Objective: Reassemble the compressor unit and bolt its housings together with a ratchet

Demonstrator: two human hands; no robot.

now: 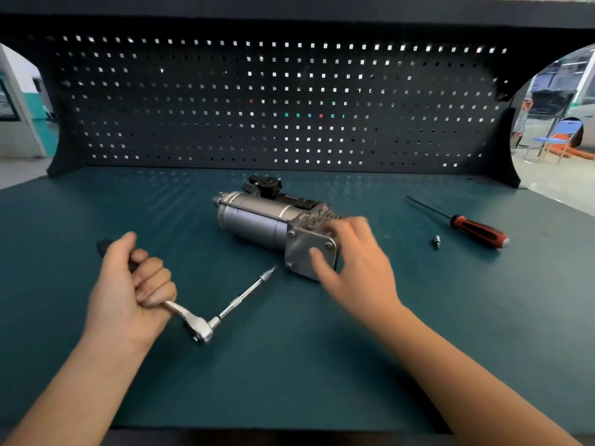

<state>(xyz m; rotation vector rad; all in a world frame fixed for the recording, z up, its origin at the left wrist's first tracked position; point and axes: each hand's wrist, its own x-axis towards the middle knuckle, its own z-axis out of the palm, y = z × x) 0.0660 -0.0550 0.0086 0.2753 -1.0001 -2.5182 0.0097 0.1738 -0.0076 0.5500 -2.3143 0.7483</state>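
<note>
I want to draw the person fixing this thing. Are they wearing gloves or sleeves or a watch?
No gloves: the left hand and right hand are bare. Both forearms are bare too, no sleeves in view. No watch or bracelet shows; the right hand is blurred, so a ring there could be missed.

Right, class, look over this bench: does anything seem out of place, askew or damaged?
Only one small thing: a loose bit lies by itself on the mat, near the screwdriver, where it could roll off or get lost. Nothing looks spilled or damaged.
</note>
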